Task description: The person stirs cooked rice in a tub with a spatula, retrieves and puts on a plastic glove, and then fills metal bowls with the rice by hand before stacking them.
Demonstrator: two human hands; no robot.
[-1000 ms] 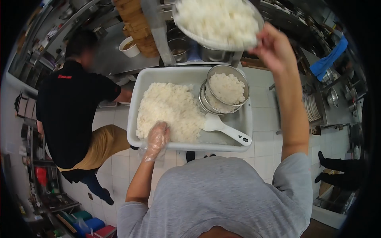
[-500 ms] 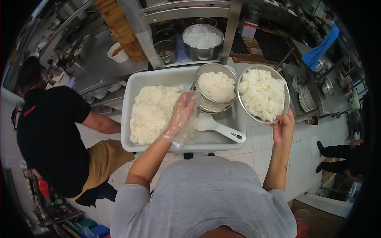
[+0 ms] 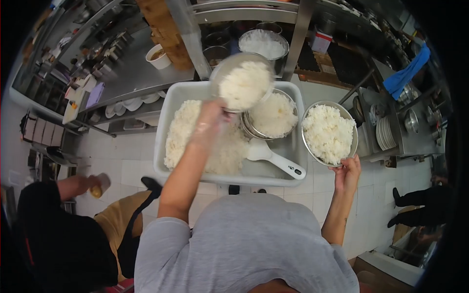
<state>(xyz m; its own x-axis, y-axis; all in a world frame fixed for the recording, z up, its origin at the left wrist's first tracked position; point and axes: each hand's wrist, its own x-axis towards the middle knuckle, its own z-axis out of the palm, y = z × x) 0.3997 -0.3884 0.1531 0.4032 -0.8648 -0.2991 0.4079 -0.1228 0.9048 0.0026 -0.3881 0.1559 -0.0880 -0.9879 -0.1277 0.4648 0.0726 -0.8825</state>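
Observation:
My left hand (image 3: 211,119), in a clear plastic glove, grips the edge of a metal bowl of white rice (image 3: 244,87), tilted and blurred above the white tub (image 3: 288,182). Below it to the right, another rice-filled bowl (image 3: 274,116) tops a small stack inside the tub. My right hand (image 3: 348,170) pinches the near rim of a third metal bowl of rice (image 3: 330,133), held out beyond the tub's right side. Loose rice (image 3: 184,134) covers the tub's left part. A white rice paddle (image 3: 276,158) lies in the tub, its handle pointing to the near right corner.
A co-worker (image 3: 63,229) is close by at left, holding something yellowish. Behind the tub are a steel shelf with a pot of white food (image 3: 264,44) and a bamboo steamer stack (image 3: 168,34). Stacked plates (image 3: 385,133) sit on the right rack. Another person's legs (image 3: 420,205) show at right.
My left hand has taken a rice bowl from the stack and lifted it up and leftward, exposing the bowl beneath. The right bowl stays held out. The co-worker has moved nearer, lower at left.

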